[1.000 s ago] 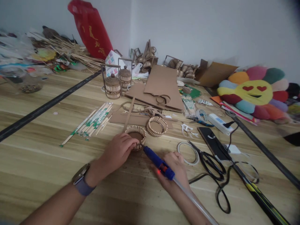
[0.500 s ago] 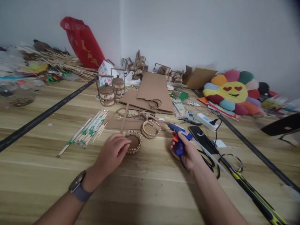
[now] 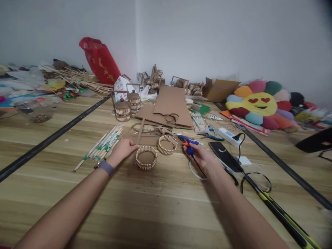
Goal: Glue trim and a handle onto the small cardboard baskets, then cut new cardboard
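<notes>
My left hand [image 3: 123,149] has its fingers closed at the edge of a long, narrow cardboard strip [image 3: 140,132], left of two small rings. The strip runs toward me, past the nearer ring's left side. That nearer ring [image 3: 146,166], edged with short pale sticks, lies on the wooden surface. Just behind it to the right is a similar stick-edged ring [image 3: 167,152]. A blue glue gun [image 3: 190,142] with an orange trigger is gripped in my right hand [image 3: 199,155]. Its nozzle points left, near the farther ring.
Packs of sticks [image 3: 106,143] lie to the left. Lidded baskets [image 3: 122,110] stand behind, beside stacked cardboard sheets [image 3: 169,100]. Rightward are a phone [image 3: 224,155], a power strip [image 3: 229,136], cables and a black-and-yellow handle [image 3: 282,214]. A flower cushion [image 3: 260,105] leans at the back right.
My left hand has moved away from over the nearer ring, up and left to the strip. My right hand has shifted slightly up and left with the glue gun. The view has tilted upward.
</notes>
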`<state>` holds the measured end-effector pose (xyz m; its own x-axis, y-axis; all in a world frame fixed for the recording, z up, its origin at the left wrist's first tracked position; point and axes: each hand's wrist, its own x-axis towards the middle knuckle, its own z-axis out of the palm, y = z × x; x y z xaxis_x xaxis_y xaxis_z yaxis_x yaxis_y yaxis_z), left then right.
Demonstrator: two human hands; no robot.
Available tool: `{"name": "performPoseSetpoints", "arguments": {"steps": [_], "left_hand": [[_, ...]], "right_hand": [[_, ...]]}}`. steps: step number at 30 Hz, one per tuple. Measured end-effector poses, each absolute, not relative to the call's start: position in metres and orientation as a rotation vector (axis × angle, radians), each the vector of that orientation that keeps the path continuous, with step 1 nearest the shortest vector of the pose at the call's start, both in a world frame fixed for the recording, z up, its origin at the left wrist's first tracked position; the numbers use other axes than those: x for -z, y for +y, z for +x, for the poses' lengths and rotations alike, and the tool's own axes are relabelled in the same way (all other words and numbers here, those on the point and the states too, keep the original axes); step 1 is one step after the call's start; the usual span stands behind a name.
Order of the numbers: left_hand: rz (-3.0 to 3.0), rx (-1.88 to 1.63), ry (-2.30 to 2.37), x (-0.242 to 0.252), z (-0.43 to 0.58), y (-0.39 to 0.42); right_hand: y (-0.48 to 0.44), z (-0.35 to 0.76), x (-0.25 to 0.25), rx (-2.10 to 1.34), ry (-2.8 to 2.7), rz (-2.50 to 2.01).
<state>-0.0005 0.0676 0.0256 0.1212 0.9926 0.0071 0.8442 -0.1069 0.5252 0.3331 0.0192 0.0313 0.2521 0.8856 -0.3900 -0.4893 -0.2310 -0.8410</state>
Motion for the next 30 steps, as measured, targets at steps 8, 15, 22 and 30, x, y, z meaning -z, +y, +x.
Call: {"name": "performPoseSetpoints", "arguments": {"steps": [8,15,22,30], "left_hand": [[1.883,-0.524,1.69,-0.041,-0.008,0.079],[1.619,-0.715,1.467,-0.071,-0.037,0.039],[1.538,-0.971,1.121,-0.093,0.005,-0.018],[1.596,-1.044,1.095,-0.094,0.053,-0.045]], "right_hand": [[-0.005,0.335,-0.027,-1.164,-0.678,-1.38],[-0.036,0.326,-0.039,-0.735,-1.03,-1.575],[-0.075,0.235,-0.074,-0.554,-1.892,-1.296],[-0.064,0.213,-0.081,-0.72,-1.972,-1.278]]}}
